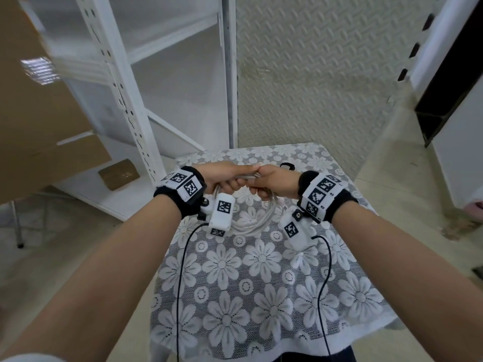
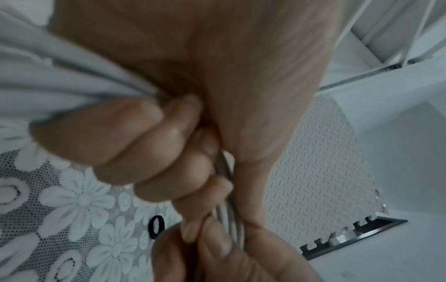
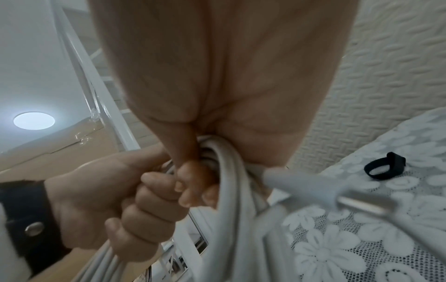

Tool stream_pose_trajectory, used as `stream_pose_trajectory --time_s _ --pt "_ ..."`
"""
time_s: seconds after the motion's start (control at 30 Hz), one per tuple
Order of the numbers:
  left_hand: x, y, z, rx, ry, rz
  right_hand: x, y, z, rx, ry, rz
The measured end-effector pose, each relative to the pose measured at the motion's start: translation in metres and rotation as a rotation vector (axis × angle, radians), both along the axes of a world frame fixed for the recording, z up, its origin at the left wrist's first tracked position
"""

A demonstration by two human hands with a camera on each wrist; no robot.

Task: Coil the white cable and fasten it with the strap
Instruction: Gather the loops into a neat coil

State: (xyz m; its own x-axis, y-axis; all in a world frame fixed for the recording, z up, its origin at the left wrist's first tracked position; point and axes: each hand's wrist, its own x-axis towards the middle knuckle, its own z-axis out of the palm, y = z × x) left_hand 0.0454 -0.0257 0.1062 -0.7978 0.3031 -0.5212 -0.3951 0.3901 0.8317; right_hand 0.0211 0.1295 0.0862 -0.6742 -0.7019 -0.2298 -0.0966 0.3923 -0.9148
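Nearest, loops of the thick white rubbery cable (image 1: 257, 218) hung just over the lace-flowered worktop (image 1: 261, 296), gathered at the top in two fists. The left hand (image 1: 222, 176) and right hand (image 1: 274, 182) both curled tight round the bundle, knuckles touching. It looked springy and light; best gripped where the loops cross. Beyond lay the small black looped strap (image 3: 383, 167). The cable's far end stayed hidden; its metal plug (image 3: 359, 205) blurred.
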Motion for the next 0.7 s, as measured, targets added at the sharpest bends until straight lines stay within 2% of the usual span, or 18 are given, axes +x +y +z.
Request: stream_pose_trajectory --time_s 0.17,0.5,0.7 --pt "-0.002 0.001 -0.004 -0.008 0.057 0.105 -0.004 0.005 -0.001 -0.109 0.006 -0.070" --pt "-0.001 0.001 -0.008 -0.029 0.151 0.161 -0.006 0.011 -0.005 -0.177 0.003 -0.089" --pt "-0.002 0.001 -0.010 0.017 0.161 0.179 -0.009 0.013 -0.006 -0.207 0.019 -0.166"
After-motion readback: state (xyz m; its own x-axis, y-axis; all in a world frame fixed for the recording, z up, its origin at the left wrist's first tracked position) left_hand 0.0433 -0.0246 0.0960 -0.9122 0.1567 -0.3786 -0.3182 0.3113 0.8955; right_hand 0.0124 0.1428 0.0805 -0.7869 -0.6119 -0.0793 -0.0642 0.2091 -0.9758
